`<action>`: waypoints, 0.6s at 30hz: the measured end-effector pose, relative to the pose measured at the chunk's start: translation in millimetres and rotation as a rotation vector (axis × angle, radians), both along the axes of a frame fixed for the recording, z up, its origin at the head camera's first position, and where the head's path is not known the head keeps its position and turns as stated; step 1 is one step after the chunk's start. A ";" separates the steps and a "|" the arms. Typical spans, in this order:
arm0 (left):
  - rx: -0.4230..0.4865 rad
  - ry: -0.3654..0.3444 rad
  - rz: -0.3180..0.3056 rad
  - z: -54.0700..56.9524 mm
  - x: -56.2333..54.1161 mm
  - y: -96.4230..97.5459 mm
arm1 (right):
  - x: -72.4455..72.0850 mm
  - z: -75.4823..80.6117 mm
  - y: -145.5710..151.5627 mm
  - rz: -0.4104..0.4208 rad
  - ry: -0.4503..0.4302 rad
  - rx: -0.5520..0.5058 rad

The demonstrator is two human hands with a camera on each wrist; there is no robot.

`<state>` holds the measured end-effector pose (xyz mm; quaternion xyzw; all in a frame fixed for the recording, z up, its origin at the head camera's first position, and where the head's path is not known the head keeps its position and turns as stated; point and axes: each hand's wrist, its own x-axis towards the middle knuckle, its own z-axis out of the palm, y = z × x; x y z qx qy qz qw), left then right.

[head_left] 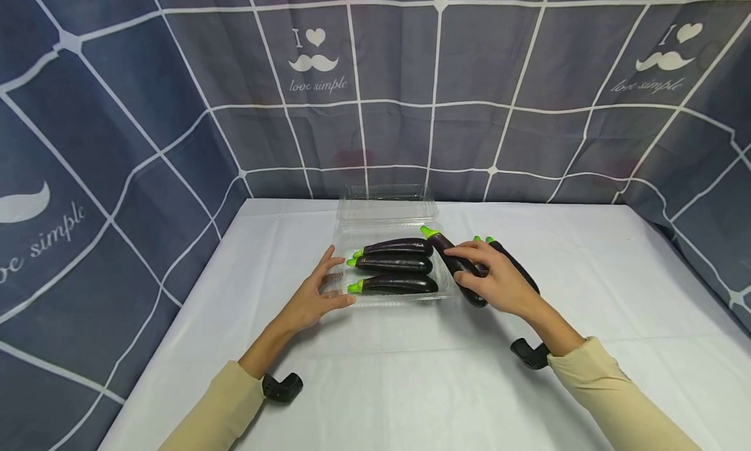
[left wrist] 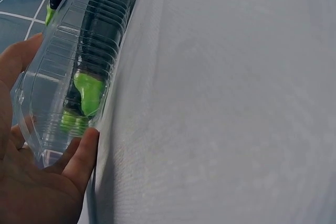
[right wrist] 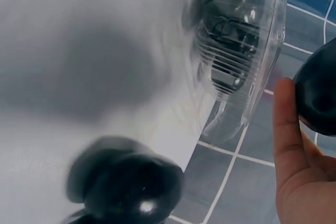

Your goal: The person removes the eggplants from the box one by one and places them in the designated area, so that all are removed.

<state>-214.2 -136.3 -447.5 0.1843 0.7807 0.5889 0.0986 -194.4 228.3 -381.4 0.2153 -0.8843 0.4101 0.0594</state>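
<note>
A clear plastic box [head_left: 387, 300], its lid [head_left: 387, 206] folded back, holds three dark eggplants with green stems: a front one [head_left: 399, 284], a middle one [head_left: 393, 263] and a back one [head_left: 401, 246]. Around the box's left end my left hand [head_left: 313, 294] spreads, thumb at the front corner, fingers along the side; the left wrist view shows them touching the ribbed plastic [left wrist: 58, 77]. My right hand [head_left: 499, 278] grips another eggplant [head_left: 448, 255] above the box's right edge, stem pointing away. Only its rounded dark end [right wrist: 321, 90] shows in the right wrist view.
To the right of the box more eggplants lie on the table, one of them [head_left: 516, 265] partly behind my right hand. White cloth [head_left: 375, 379] covers the table. A grey grid-patterned curtain [head_left: 393, 138] stands at the back and both sides.
</note>
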 end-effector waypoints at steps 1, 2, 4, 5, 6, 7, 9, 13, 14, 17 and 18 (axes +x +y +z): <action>0.002 0.001 -0.002 -0.1 0.1 0.1 | 0.5 0.5 1.4 -0.011 -0.007 0.004; 0.002 0.003 -0.004 -0.1 0.1 0.2 | 1.2 1.0 2.7 -0.022 -0.016 0.004; 0.006 0.006 -0.007 -0.2 -0.1 0.5 | 2.0 1.6 5.6 -0.042 -0.033 0.004; 0.007 0.007 -0.008 -0.2 -0.2 0.6 | 2.6 2.0 7.2 -0.049 -0.041 0.003; 0.008 0.008 -0.009 -0.1 -0.3 0.7 | 3.1 2.2 9.0 -0.055 -0.047 0.003; 0.007 0.005 -0.008 0.0 -0.2 0.9 | 3.6 2.4 10.9 -0.056 -0.052 0.002; 0.006 0.004 -0.006 0.1 -0.3 0.9 | 4.6 2.6 15.1 -0.052 -0.056 0.004; 0.001 0.000 -0.002 0.3 0.0 0.8 | 7.0 3.1 24.4 -0.052 -0.085 -0.003; 0.001 0.000 -0.001 0.3 -0.1 0.9 | 7.4 2.8 26.9 -0.054 -0.093 -0.005; -0.002 0.003 0.003 0.1 0.1 1.2 | 8.4 1.7 33.3 -0.054 -0.102 -0.001; -0.003 0.005 0.006 0.1 0.3 1.3 | 8.6 1.2 35.2 -0.052 -0.100 0.002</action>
